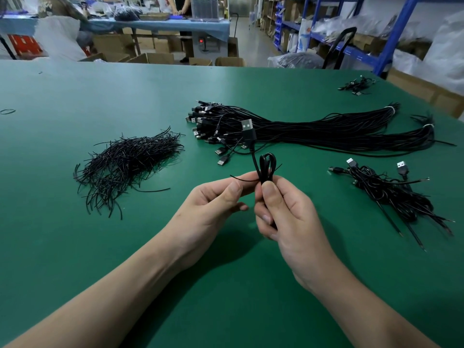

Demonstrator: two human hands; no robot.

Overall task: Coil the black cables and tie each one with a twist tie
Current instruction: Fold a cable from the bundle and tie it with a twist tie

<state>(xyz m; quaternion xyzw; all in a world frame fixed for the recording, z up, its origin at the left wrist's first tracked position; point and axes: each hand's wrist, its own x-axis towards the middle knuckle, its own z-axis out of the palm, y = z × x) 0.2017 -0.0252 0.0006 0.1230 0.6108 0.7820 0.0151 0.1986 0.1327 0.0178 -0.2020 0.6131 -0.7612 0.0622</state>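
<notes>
My right hand (281, 209) grips a coiled black cable (267, 164) upright above the green table (75, 247); its loops stick up past my thumb and its USB plug (247, 125) points upward. My left hand (216, 199) pinches one end of a thin black twist tie (244, 180) that crosses the coil just above my right thumb. A loose heap of black twist ties (125, 164) lies to the left. A big bundle of uncoiled black cables (313, 131) lies behind my hands. Several coiled, tied cables (391, 192) lie in a pile at the right.
A small group of cables (355, 85) lies at the table's far right corner. A rubber band (7, 111) sits at the left edge. Beyond the table stand cardboard boxes (160, 57), a blue shelf rack (391, 38) and a second workbench (160, 23) with people at it.
</notes>
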